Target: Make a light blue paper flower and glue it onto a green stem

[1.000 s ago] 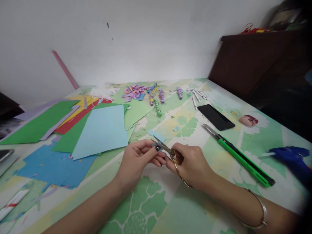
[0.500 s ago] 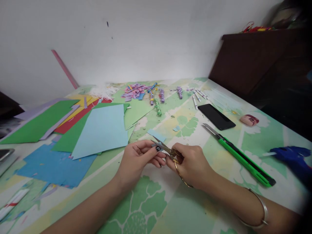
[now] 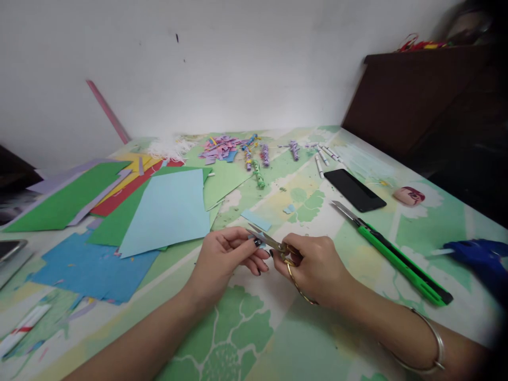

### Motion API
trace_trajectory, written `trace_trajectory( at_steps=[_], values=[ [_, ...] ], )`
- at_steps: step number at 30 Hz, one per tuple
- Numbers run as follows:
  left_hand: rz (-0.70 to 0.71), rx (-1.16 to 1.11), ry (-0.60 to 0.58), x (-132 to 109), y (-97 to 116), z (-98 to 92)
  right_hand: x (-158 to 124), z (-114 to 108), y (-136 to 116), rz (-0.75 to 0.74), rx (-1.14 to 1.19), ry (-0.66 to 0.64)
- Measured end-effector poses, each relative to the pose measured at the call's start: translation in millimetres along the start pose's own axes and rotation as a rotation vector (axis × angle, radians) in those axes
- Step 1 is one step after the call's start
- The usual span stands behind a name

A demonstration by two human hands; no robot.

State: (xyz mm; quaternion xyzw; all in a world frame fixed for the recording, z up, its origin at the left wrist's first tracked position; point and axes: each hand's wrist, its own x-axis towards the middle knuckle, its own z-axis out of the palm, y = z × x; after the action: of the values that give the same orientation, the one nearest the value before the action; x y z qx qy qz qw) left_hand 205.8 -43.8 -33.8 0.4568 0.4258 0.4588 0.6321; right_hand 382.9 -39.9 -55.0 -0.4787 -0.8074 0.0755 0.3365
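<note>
Scissors have closed slightly. Fingers of the left hand clamp a blue paper piece, well short of the far edge of the counter; right hand fingers grip the handles, blades pointing toward the left edge.

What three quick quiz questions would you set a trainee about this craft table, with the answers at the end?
1. Which hand holds the scissors?
2. True or false: the blade of the green cutter is out.
3. Where does the black phone lie? A) On a coloured sheet. B) Between the cutter and the white sticks. C) Under the scissors.

Key: 1. The right hand. 2. True. 3. B.
</note>
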Motion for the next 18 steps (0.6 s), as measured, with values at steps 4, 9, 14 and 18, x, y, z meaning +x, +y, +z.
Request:
trace_trajectory(
  at_steps=[4,9,14,18],
  values=[
    [0.013,0.011,-0.005,-0.3,0.1,-0.4,0.7,-1.2,-0.2,0.000,-0.009,-0.009],
    [0.015,0.040,-0.004,1.1,1.0,-1.7,1.6,-2.4,0.0,-0.009,-0.028,-0.019],
    [0.009,0.090,-0.007,1.6,2.8,-3.5,1.8,-3.6,1.4,-0.027,-0.049,-0.030],
    [0.008,0.127,-0.015,1.8,4.7,-4.1,2.5,-4.9,2.7,-0.060,-0.072,-0.021]
  ],
)
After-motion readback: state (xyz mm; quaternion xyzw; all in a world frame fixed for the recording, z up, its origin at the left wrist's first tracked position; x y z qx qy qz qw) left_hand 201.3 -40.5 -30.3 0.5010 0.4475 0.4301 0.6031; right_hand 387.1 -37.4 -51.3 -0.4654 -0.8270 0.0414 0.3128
